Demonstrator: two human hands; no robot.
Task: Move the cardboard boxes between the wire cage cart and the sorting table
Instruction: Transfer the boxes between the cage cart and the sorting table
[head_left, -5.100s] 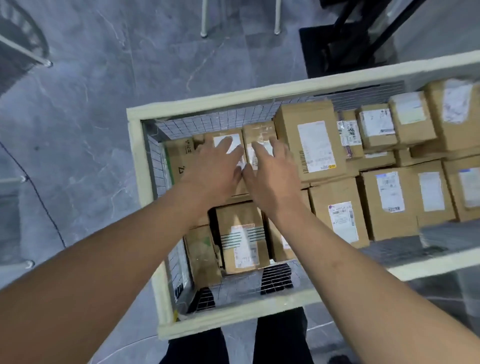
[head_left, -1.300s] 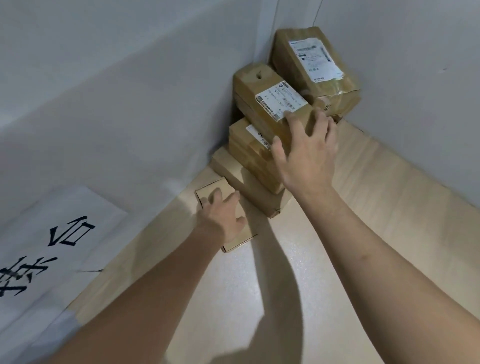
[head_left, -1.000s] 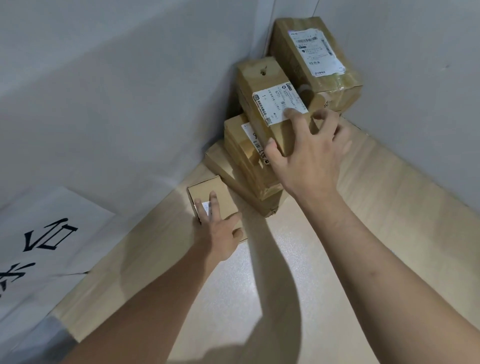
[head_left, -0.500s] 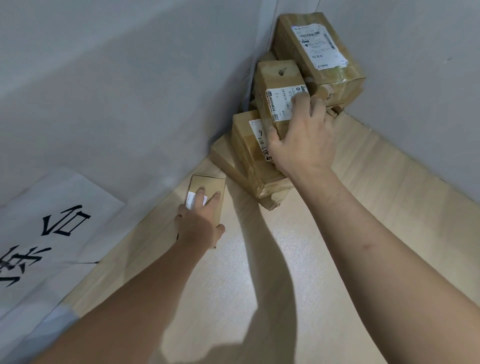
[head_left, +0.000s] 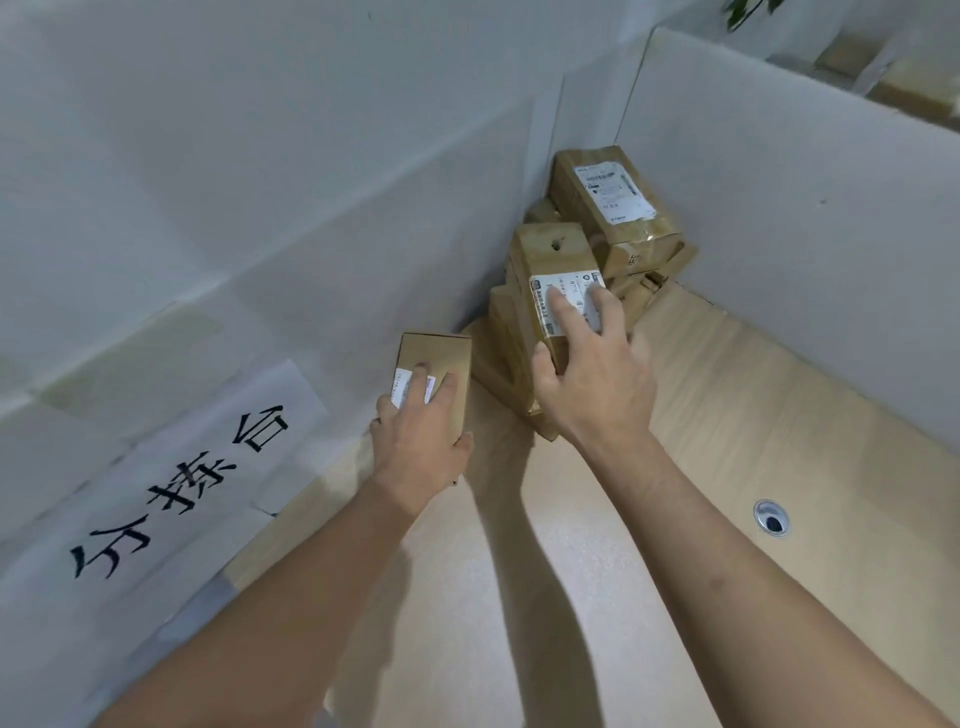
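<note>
On the sorting table (head_left: 727, 415), the left hand (head_left: 421, 436) is clamped on a small cardboard box (head_left: 436, 358) standing by the left wall. The right hand (head_left: 597, 384) grips a taller labelled box (head_left: 550, 270) (thumb on its near side) atop the stack (head_left: 504, 358) in the far corner, beside another labelled box (head_left: 613, 202).

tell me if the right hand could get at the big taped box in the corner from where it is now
Probably yes. The right hand rests on the labelled box just in front of the big taped box, whose top face lies open and uncovered. It would only need to lift over the nearer box.
</note>
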